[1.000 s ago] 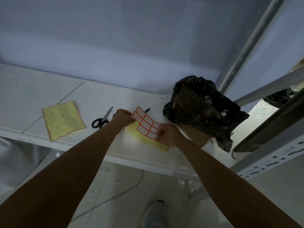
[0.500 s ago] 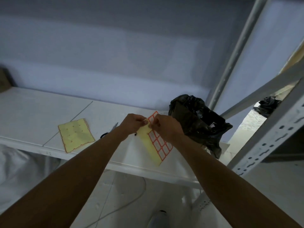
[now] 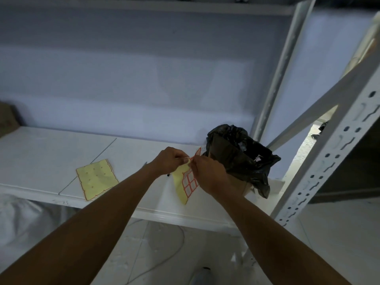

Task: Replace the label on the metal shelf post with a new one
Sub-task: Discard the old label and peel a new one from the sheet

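- The left hand [image 3: 168,161] and right hand [image 3: 207,173] are pinching the top edge of the label sheet [image 3: 188,182], fingers clamped on it, holding it above the white shelf [image 3: 51,153].
- The sheet is hanging just left of the black bag [image 3: 242,159].
- A spent yellow backing sheet [image 3: 96,178] is lying on the shelf, well left of the bag.

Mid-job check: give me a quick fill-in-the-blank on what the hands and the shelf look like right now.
1. Both hands pinch the top of the label sheet, whose labels have ____ borders.
2. The used yellow backing sheet lies flat on the white ____.
3. The bag right of the right hand is ____ in colour.
4. The left hand is ____ of that bag.

Missing words: red; shelf; black; left
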